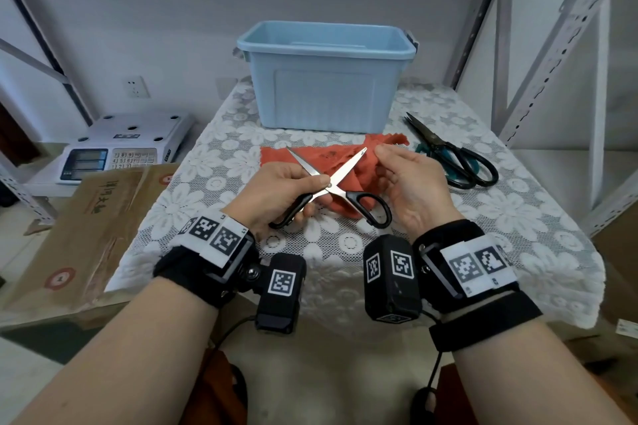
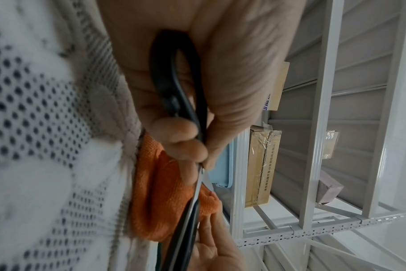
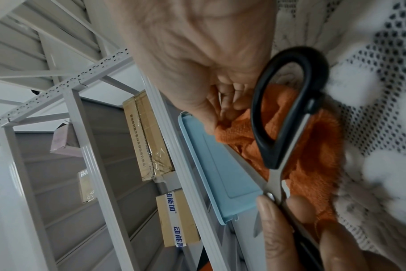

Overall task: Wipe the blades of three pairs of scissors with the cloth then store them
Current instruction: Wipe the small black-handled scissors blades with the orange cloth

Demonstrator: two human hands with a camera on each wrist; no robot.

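Note:
My left hand (image 1: 300, 188) grips a black-handled pair of scissors (image 1: 340, 176) by one loop, thumb near the pivot, blades spread in an X above the orange cloth (image 1: 279, 155). My right hand (image 1: 390, 166) pinches a fold of that cloth beside the tip of the right blade. The left wrist view shows the gripped handle (image 2: 167, 82) in my left hand (image 2: 232, 73) and the cloth (image 2: 158, 192) below. The right wrist view shows the free loop (image 3: 262, 119), my right hand (image 3: 197, 110) pinching the cloth (image 3: 313, 146). Two more pairs of scissors (image 1: 452, 157), black and green handled, lie at the right.
A light blue storage bin (image 1: 324, 53) stands open behind the cloth on the lace-covered table (image 1: 224, 162). A weighing scale (image 1: 117, 145) and a cardboard box (image 1: 89, 228) sit to the left. Metal shelf posts (image 1: 552, 55) rise at the right.

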